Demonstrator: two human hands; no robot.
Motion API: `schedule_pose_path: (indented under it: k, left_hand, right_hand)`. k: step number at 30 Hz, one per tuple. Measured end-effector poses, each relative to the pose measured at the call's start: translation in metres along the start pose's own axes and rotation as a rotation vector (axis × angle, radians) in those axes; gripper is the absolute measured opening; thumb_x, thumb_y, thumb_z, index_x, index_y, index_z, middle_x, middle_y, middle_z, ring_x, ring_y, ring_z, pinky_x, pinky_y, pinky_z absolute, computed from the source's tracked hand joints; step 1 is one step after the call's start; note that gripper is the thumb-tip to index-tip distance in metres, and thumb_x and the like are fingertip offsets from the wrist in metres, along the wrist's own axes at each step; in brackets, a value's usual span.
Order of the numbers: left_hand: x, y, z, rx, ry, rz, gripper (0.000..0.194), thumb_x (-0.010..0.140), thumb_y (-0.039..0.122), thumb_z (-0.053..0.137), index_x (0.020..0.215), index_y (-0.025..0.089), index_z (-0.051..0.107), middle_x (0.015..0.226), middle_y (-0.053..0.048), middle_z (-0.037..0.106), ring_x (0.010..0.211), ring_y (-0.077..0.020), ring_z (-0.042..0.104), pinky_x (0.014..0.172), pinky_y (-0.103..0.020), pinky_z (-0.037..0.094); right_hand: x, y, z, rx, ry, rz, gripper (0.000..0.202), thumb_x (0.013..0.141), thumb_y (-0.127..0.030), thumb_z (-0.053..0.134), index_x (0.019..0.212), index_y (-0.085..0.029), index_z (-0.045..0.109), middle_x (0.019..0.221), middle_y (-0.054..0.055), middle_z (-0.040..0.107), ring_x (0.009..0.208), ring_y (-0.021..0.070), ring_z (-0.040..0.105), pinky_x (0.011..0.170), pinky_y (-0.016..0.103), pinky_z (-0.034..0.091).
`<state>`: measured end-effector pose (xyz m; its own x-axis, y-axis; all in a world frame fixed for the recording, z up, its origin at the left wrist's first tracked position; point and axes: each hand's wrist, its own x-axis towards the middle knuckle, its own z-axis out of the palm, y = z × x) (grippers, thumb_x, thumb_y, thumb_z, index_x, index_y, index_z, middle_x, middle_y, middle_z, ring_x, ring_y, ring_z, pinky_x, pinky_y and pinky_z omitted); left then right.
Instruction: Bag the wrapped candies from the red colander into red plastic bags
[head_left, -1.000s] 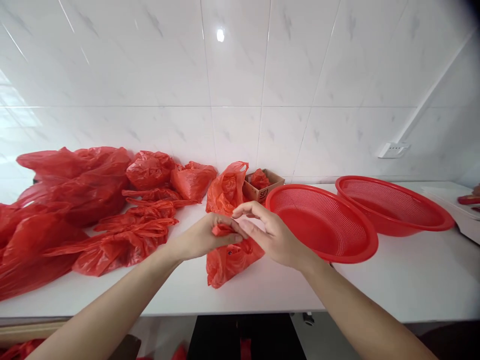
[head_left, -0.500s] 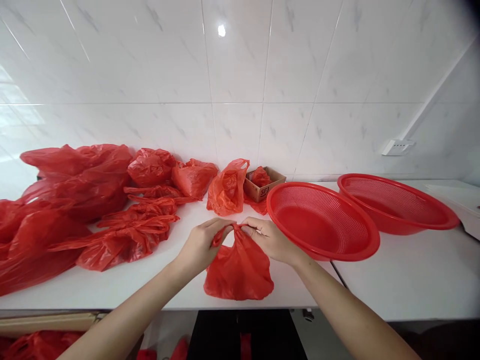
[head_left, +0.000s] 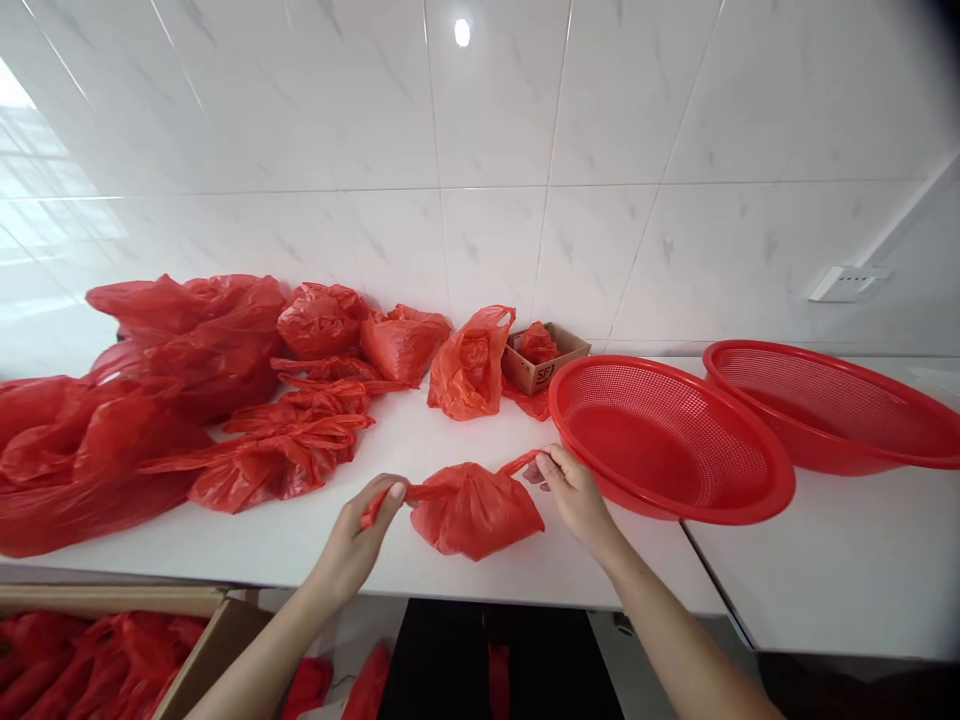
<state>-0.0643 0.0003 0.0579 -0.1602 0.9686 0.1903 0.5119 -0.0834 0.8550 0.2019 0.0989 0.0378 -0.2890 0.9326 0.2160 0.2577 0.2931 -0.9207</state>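
Note:
A filled red plastic bag rests on the white table right in front of me. My left hand is closed on one twisted handle of it, drawn out to the left. Pinched in my right hand is the other handle, pulled out to the upper right. The bag's top is gathered between the two handles, and its contents are hidden. To the left lie several flattened red bags with their handles spread sideways.
Two red perforated basins stand at the right. Along the wall are a small cardboard box, an upright red bag and several fuller bags. Large red bags fill the left end. Below sits a large carton of red bags.
My hands have moved apart, from together above the bag's top to either side, stretching its handles outward. The bag now sits lower and flatter. The view has shifted left.

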Motion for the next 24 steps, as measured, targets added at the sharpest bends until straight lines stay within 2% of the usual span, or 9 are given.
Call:
schedule_pose_path:
  k: [2,4,6,8,10,13,16,19,24]
  left_hand:
    - [0.012,-0.002,0.022,0.012,0.038,0.098,0.033,0.097,0.044,0.038,0.098,0.022,0.062,0.109,-0.007,0.062,0.101,-0.0207,0.059,0.09,-0.03,0.045]
    - [0.025,-0.012,0.045,0.081,0.098,0.166,0.032,0.098,0.042,0.034,0.101,0.022,0.059,0.116,-0.008,0.059,0.103,-0.0201,0.059,0.09,-0.031,0.046]
    - [0.036,-0.024,0.065,0.152,0.133,0.182,0.032,0.099,0.041,0.031,0.097,0.023,0.057,0.108,-0.007,0.059,0.096,-0.0192,0.06,0.086,-0.032,0.047]
    - [0.045,-0.032,0.078,0.2,0.135,0.165,0.032,0.099,0.04,0.028,0.092,0.023,0.054,0.097,-0.005,0.058,0.085,-0.0182,0.06,0.08,-0.032,0.047]
    - [0.051,-0.035,0.08,0.253,0.124,0.154,0.031,0.099,0.039,0.027,0.088,0.024,0.052,0.09,-0.002,0.056,0.077,-0.0173,0.058,0.075,-0.031,0.045]
    - [0.057,-0.035,0.073,0.326,0.092,0.134,0.029,0.099,0.039,0.028,0.086,0.025,0.05,0.084,0.0,0.057,0.074,-0.0164,0.057,0.072,-0.028,0.043]
    - [0.064,-0.04,0.065,0.403,0.05,0.071,0.03,0.099,0.039,0.028,0.083,0.025,0.049,0.074,0.001,0.058,0.066,-0.0159,0.054,0.065,-0.027,0.04]
    - [0.077,-0.049,0.067,0.493,0.002,-0.018,0.031,0.098,0.038,0.03,0.084,0.026,0.053,0.063,0.002,0.057,0.058,-0.0164,0.053,0.058,-0.027,0.037]
    - [0.103,-0.057,0.079,0.625,-0.054,-0.121,0.028,0.097,0.039,0.041,0.097,0.02,0.061,0.076,-0.002,0.063,0.067,-0.0166,0.059,0.064,-0.031,0.045]
  right_hand:
    - [-0.002,0.0,0.021,-0.112,0.1,-0.045,0.036,0.098,-0.047,0.034,0.098,-0.022,0.06,0.097,0.006,0.066,0.093,0.0197,0.063,0.082,0.034,0.049]
    - [-0.005,0.004,0.041,-0.262,0.197,-0.072,0.038,0.099,-0.044,0.031,0.111,-0.025,0.062,0.105,0.006,0.065,0.096,0.0196,0.061,0.081,0.032,0.048]
    - [-0.006,0.013,0.056,-0.404,0.245,-0.059,0.04,0.1,-0.042,0.03,0.118,-0.028,0.063,0.105,0.006,0.064,0.09,0.0186,0.062,0.074,0.029,0.048]
    - [-0.003,0.023,0.063,-0.493,0.223,-0.043,0.041,0.1,-0.041,0.028,0.12,-0.03,0.063,0.102,0.005,0.066,0.084,0.0175,0.064,0.069,0.027,0.046]
    - [0.004,0.032,0.061,-0.532,0.17,-0.038,0.041,0.101,-0.039,0.028,0.121,-0.031,0.062,0.099,0.003,0.069,0.082,0.0172,0.065,0.069,0.026,0.045]
    - [0.015,0.042,0.049,-0.558,0.106,-0.021,0.038,0.1,-0.039,0.031,0.118,-0.032,0.063,0.087,0.0,0.072,0.074,0.0169,0.065,0.065,0.024,0.042]
    - [0.026,0.05,0.042,-0.584,0.091,-0.005,0.037,0.1,-0.041,0.031,0.114,-0.032,0.065,0.078,-0.001,0.071,0.068,0.0167,0.063,0.061,0.024,0.039]
    - [0.04,0.058,0.044,-0.63,0.079,0.013,0.036,0.099,-0.04,0.033,0.11,-0.033,0.066,0.078,-0.001,0.072,0.069,0.0171,0.063,0.059,0.024,0.036]
    - [0.063,0.073,0.049,-0.736,0.06,0.047,0.03,0.096,-0.037,0.04,0.102,-0.03,0.069,0.081,0.002,0.073,0.068,0.0184,0.062,0.058,0.026,0.031]
